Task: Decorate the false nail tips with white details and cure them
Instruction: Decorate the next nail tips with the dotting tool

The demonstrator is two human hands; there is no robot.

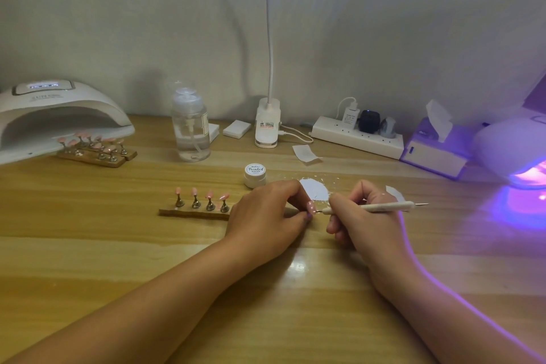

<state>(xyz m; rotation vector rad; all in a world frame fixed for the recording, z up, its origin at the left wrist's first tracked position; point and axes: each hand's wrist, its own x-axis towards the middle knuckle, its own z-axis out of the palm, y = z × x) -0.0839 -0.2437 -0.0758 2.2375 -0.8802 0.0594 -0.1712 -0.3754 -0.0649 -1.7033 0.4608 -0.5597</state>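
Left hand: The left hand (266,216) rests on the wooden table (118,245), fingers curled, thumb and fingertips pinching a single pink nail tip (310,206).
Right hand: The right hand (363,224) grips a white dotting pen (372,207) pencil-fashion, its metal point meeting the edge of the held tip.
Stand: Just left of the left hand lies a wooden stand (192,213) carrying four pink tips (194,192) upright on metal holders. Its right end is hidden behind the hand.
Paint: A small white jar (255,175), lid marked "Painted", sits just behind the left hand. Beside it, a white sheet (314,189) lies behind both hands, flecked with white at its edges.
Far left: A large white curing lamp (56,115) shows a lit display, and two more stands of pink tips (97,151) sit at its mouth.
Far right: A smaller lamp (514,151) glows purple, throwing violet light across the right forearm and the table.
Back edge: A pump bottle (191,127) of clear liquid, a clip lamp (267,124), a power strip (357,137) and a tissue box (434,151) line the wall.
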